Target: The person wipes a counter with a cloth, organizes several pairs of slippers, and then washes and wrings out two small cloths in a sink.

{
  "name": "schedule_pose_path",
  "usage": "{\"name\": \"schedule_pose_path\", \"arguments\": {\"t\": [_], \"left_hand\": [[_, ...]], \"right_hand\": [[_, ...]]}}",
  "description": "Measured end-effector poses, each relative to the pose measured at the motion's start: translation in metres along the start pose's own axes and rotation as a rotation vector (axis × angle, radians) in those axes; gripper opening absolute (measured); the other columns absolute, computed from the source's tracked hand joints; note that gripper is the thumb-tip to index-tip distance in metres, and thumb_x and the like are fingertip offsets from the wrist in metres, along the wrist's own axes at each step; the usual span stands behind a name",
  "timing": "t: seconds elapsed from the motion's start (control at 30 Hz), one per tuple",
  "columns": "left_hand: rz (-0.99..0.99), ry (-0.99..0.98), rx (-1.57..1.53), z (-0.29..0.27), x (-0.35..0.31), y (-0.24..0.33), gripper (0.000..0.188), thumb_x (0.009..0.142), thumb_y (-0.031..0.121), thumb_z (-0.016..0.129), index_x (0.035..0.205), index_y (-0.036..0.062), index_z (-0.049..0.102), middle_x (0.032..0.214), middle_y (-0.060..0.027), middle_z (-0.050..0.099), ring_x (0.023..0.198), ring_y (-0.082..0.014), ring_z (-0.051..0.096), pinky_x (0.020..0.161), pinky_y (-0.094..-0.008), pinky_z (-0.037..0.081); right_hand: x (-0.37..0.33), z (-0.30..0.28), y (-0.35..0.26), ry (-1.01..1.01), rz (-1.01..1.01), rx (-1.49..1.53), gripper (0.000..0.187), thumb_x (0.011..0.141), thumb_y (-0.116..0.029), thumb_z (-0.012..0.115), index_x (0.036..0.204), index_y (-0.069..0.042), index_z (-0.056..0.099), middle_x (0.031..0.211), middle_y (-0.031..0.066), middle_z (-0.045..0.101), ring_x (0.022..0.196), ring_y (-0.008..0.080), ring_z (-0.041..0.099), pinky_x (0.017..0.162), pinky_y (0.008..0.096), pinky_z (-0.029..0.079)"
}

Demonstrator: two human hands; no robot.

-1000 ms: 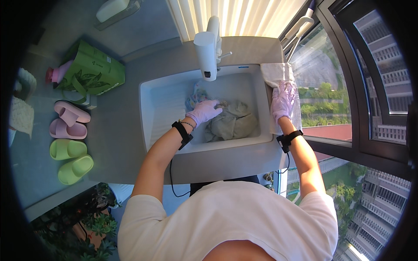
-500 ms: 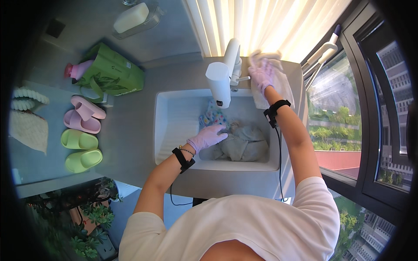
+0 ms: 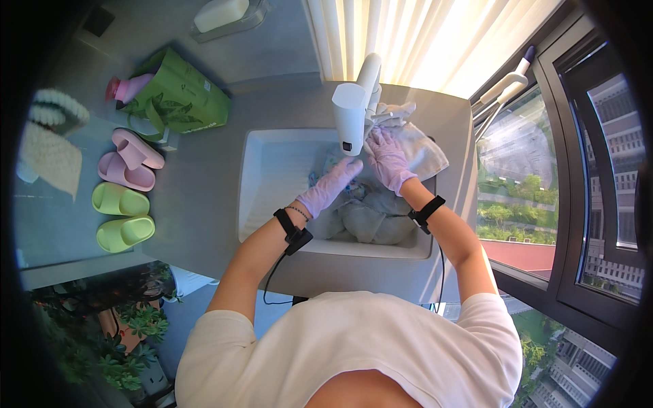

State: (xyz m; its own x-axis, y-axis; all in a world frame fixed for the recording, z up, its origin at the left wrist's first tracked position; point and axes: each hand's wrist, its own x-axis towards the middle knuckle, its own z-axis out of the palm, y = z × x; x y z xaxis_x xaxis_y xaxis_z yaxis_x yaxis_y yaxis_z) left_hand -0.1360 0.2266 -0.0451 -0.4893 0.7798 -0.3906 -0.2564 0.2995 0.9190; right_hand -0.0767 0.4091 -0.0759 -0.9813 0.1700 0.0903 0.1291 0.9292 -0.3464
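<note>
In a white sink (image 3: 262,224), a bunched grey cloth (image 3: 377,221) lies on the right, with a small blue patterned cloth (image 3: 330,163) partly hidden beside it. My left hand (image 3: 330,187), in a thin purple glove, reaches over the cloths with fingers stretched toward the white faucet (image 3: 349,115); no hold shows. My right hand (image 3: 391,163), gloved alike, is closed on a pale towel (image 3: 423,146) at the sink's far right rim. The towel drapes across the rim beside the faucet; my fingertips are partly lost in its folds.
A green bag (image 3: 183,95) stands on the left of the grey counter (image 3: 197,177). Pink slippers (image 3: 129,170) and lime slippers (image 3: 126,231) lie further left. A pale curtain (image 3: 435,41) hangs behind, a window (image 3: 520,183) is at the right, and a soap dish (image 3: 235,24) is on the wall.
My right hand has moved left and nearer, dragging the towel toward the sink. My left hand has left the grey cloth and risen toward the faucet. The view has shifted slightly.
</note>
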Motion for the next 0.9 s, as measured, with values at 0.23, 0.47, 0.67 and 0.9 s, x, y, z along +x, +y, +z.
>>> {"name": "schedule_pose_path", "arguments": {"t": [0.23, 0.47, 0.67, 0.9], "left_hand": [[-0.101, -0.116, -0.68, -0.014, -0.003, -0.02, 0.071, 0.086, 0.059, 0.05, 0.133, 0.0081, 0.038, 0.121, -0.0094, 0.05, 0.116, -0.0231, 0.047, 0.097, -0.0379, 0.037], [0.294, 0.156, -0.773, -0.053, -0.077, 0.016, 0.047, 0.089, 0.039, 0.054, 0.122, 0.0064, 0.046, 0.104, -0.0062, 0.057, 0.095, -0.0178, 0.057, 0.079, -0.0313, 0.05], [0.424, 0.769, -0.243, -0.121, -0.074, 0.096, 0.046, 0.086, 0.035, 0.056, 0.121, 0.0059, 0.049, 0.1, -0.0091, 0.061, 0.093, -0.0201, 0.059, 0.084, -0.0339, 0.047], [0.545, 0.575, 0.919, -0.139, 0.097, -0.001, 0.042, 0.086, 0.025, 0.045, 0.121, 0.0024, 0.049, 0.123, -0.0191, 0.051, 0.102, -0.0394, 0.054, 0.085, -0.0423, 0.047]], "right_hand": [[-0.024, -0.032, -0.062, -0.315, 0.251, 1.095, 0.037, 0.088, -0.016, 0.046, 0.123, -0.006, 0.052, 0.132, 0.0142, 0.047, 0.124, 0.0283, 0.041, 0.1, 0.0332, 0.038], [-0.024, -0.071, -0.16, -0.149, -0.48, 0.737, 0.051, 0.081, -0.014, 0.057, 0.131, -0.008, 0.048, 0.146, 0.0143, 0.03, 0.138, 0.0315, 0.021, 0.112, 0.0414, 0.018], [-0.037, -0.068, -0.154, -0.251, -0.037, 1.324, 0.044, 0.085, -0.014, 0.061, 0.128, -0.012, 0.053, 0.137, 0.0085, 0.042, 0.123, 0.0209, 0.042, 0.104, 0.0347, 0.033], [-0.068, -0.055, -0.128, -0.156, 0.126, 1.247, 0.031, 0.089, -0.013, 0.058, 0.119, -0.005, 0.059, 0.123, 0.0067, 0.055, 0.118, 0.0175, 0.047, 0.1, 0.0305, 0.036]]}}
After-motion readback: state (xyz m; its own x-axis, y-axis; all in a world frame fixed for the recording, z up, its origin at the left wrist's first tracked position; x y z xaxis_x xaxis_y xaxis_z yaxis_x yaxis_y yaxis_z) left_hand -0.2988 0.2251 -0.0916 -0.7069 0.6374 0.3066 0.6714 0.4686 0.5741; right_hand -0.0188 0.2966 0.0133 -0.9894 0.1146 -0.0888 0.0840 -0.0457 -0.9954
